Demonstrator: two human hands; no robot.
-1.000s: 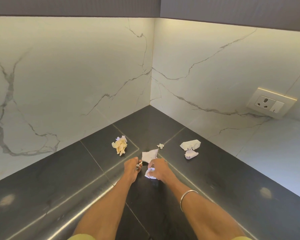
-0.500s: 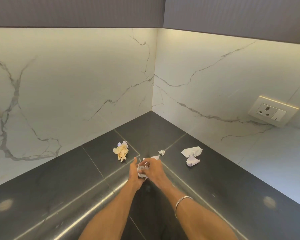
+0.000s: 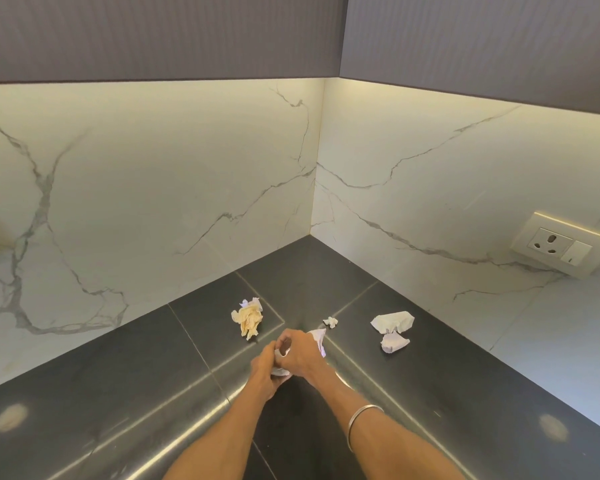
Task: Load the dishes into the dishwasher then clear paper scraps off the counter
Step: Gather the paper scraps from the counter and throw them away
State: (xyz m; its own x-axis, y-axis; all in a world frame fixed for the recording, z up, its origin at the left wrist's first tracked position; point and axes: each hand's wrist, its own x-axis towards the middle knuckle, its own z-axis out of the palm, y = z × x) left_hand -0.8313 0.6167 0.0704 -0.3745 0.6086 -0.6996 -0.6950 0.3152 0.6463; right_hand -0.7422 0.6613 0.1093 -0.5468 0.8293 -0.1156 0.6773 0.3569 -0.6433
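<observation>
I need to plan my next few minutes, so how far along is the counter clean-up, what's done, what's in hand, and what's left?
Done: nothing here shows the dishes or dishwasher, so that part can't be judged. In hand: the left hand and right hand together grip white paper scraps. Left on the dark counter: a yellowish crumpled scrap, a tiny white scrap, and two white crumpled pieces to the right.
</observation>
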